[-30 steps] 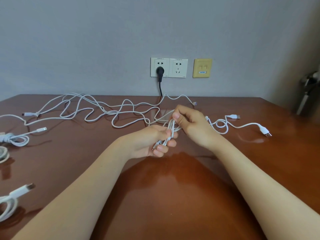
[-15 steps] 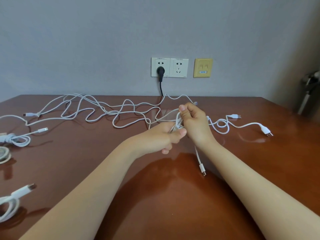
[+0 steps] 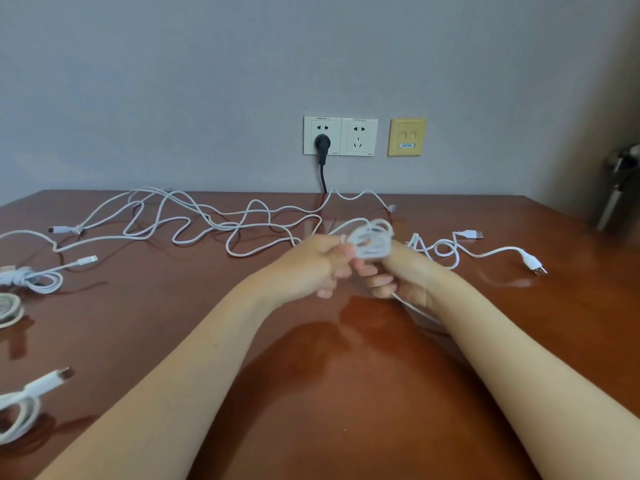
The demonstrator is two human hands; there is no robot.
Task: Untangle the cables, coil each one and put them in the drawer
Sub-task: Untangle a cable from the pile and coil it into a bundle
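Winding a white coil [image 3: 372, 241] between both hands looks like the step in hand: the left hand [image 3: 310, 268] and right hand [image 3: 401, 277] meet above the table [image 3: 311, 393], fingers curled on the bundle, though blur hides the exact pinch. A tail [image 3: 414, 308] trails from under the right hand. To do it well, I judge, one hand should pin the loops flat while the other feeds the tail round evenly, without twist, then tucks the end. The long cable [image 3: 207, 221] lies loose behind, a short cable [image 3: 485, 251] to the right, finished coils [image 3: 38, 280] at the left edge. No drawer shows. The yellow plate [image 3: 407, 136] bears a small blue label, too small to read; print on the sockets [image 3: 341, 136] likewise.
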